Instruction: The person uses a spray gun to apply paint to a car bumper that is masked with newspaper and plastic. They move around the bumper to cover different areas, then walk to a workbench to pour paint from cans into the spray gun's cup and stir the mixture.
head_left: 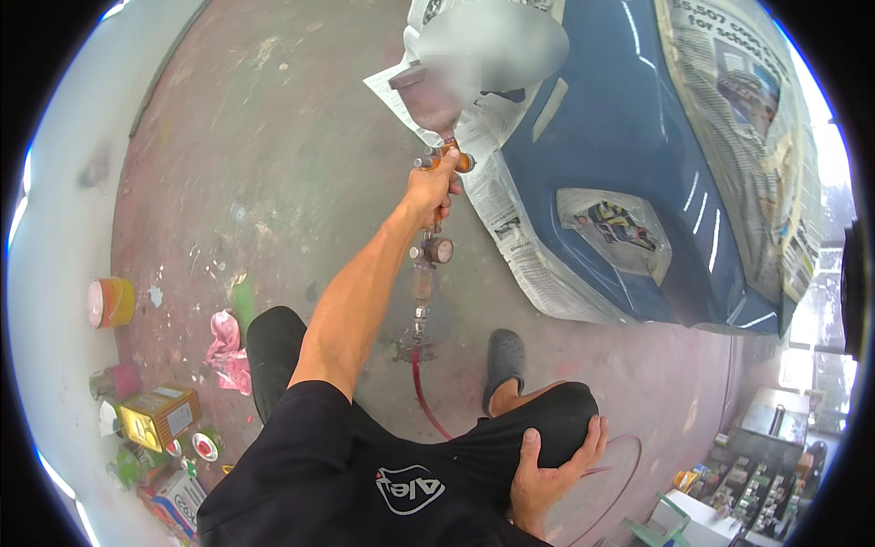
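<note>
My left hand, its arm stretched forward, is wrapped round the handle of a spray gun. A brownish paint cup tops the gun. Below the grip hang a round pressure gauge and a metal fitting, joined to a red air hose. To the right of the gun lies a glossy blue vehicle body panel, masked round its edges with newspaper. A blurred grey patch covers the area beyond the cup. My right hand rests with its fingers spread over my right knee and holds nothing.
Along the left wall stand a yellow-orange bucket, a yellow tin and several other cans. A pink rag lies on the stained floor. At the lower right are a metal box and many small bottles. The hose trails near my clog.
</note>
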`<state>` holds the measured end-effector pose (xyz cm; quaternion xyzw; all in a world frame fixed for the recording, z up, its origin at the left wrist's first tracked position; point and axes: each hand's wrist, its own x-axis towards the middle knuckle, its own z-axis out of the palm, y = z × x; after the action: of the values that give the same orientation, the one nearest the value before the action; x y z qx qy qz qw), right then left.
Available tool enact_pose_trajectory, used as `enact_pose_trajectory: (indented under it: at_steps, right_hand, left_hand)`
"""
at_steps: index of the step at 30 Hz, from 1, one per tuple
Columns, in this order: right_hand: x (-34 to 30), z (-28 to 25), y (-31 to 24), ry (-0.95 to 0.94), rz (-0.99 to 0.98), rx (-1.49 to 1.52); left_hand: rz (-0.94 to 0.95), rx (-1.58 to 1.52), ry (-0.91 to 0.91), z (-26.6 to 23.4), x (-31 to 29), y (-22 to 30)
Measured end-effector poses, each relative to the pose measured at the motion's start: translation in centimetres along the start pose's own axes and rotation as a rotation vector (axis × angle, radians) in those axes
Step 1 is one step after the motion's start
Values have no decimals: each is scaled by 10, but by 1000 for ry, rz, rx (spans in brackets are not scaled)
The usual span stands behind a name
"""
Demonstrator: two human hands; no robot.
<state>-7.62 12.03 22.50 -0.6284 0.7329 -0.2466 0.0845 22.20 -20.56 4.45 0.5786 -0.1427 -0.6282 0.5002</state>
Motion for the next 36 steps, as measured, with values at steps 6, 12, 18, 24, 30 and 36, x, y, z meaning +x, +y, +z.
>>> enact_pose_trajectory:
  at_steps: [6, 12, 18, 24, 30, 36]
  right_hand:
    - [-15, -8, -9, 69, 74, -59]
    - [-15, -6, -17, 94, 85, -52]
    - [-13, -9, -20, 124, 102, -37]
    - [-16, -9, -22, 120, 104, -9]
    - [-13, -14, -18, 158, 116, -73]
    - [-12, -8, -14, 133, 78, -30]
  left_hand:
    - [-75, -149, -110, 22, -15, 61]
    - [-11, -186, -171, 21, -44, 150]
    - [168, -208, -246, 41, -42, 237]
    - [373, -264, -409, 36, -11, 339]
    - [473, -236, -535, 41, -52, 347]
    - [269, -125, -209, 30, -65, 231]
